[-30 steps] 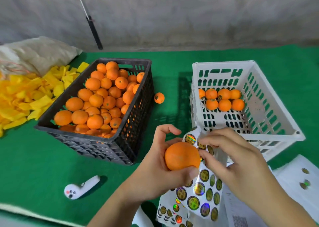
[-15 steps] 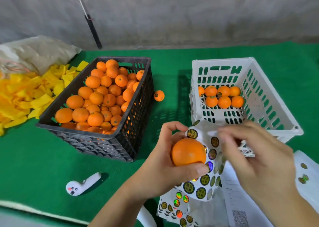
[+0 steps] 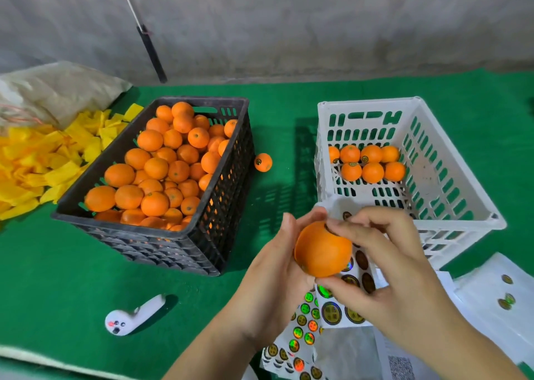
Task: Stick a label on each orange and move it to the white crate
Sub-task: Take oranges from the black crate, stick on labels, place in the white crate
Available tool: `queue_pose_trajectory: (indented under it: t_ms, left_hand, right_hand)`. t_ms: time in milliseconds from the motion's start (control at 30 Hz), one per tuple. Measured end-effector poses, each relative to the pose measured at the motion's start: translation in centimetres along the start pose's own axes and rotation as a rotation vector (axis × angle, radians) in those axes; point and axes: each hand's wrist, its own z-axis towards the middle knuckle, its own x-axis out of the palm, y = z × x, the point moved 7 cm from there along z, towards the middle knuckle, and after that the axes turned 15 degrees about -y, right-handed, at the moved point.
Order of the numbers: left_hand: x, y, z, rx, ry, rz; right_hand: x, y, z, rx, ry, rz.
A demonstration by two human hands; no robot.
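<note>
Green felt surface (image 3: 274, 113) underfoot of everything; black crate (image 3: 161, 229) at left, heaped with unlabelled oranges (image 3: 161, 171); one stray orange (image 3: 263, 162) loose on the felt just beside the black crate's right wall, between the two crates; white crate (image 3: 450, 226) at right, tilted a little, holding seven labelled oranges (image 3: 370, 163) in two rows against its far wall, rest of its floor bare; yellow paper scraps (image 3: 37, 160) piled far left, pale sack (image 3: 57, 90) behind them; dark rod (image 3: 151, 53) leaning against the grey wall at the back; small white handheld device (image 3: 133, 316) lying near the front edge, well apart from the crates. Nearest the camera, one orange (image 3: 322, 249) held up above the label sheets, in front of the white crate's near wall and partly hiding it; left hand (image 3: 274, 269) cupped around its left side and underside, grip curled firmly on the fruit; right hand (image 3: 384, 267) reaching over from the right, index fingertip and thumb pinching at the top of the same orange where a dark round label (image 3: 329, 229) shows, thumb pressed at the lower right of the fruit; sticker sheet (image 3: 341, 307) with round holographic labels drooping beneath both hands, more sheets (image 3: 294, 348) below it; white papers (image 3: 497, 298) with a few stickers at far right; printed sheet with a QR code (image 3: 400, 366) at the bottom edge.
</note>
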Motion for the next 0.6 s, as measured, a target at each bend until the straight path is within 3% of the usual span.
queue_pose_trajectory:
  t_ms: [100,167,267,333,467,600]
  left_hand:
    - [-2.1,0.0,1.5,0.088,-0.190,0.224]
    - [-3.4,0.1,1.9,0.147,-0.264,0.351]
    - [-3.9,0.1,2.2,0.204,-0.211,0.451]
    - [-3.8,-0.5,2.6,0.278,-0.164,0.534]
    - [-3.8,-2.4,3.7,0.492,-0.077,0.827]
    - [-3.1,-4.8,5.4,0.930,-0.014,1.477]
  right_hand:
    - [-1.3,-1.5,1.1,0.063,-0.125,0.037]
    - [-2.0,-3.9,2.5,0.154,-0.218,-0.086]
    - [-1.7,-8.7,3.2,0.509,-0.047,-0.297]
    - [-0.6,-9.8,2.4,0.645,0.129,-0.143]
    - [2.9,-7.7,0.1,0.799,0.397,0.478]
    - [3.4,-8.5,0.4,0.782,0.128,0.462]
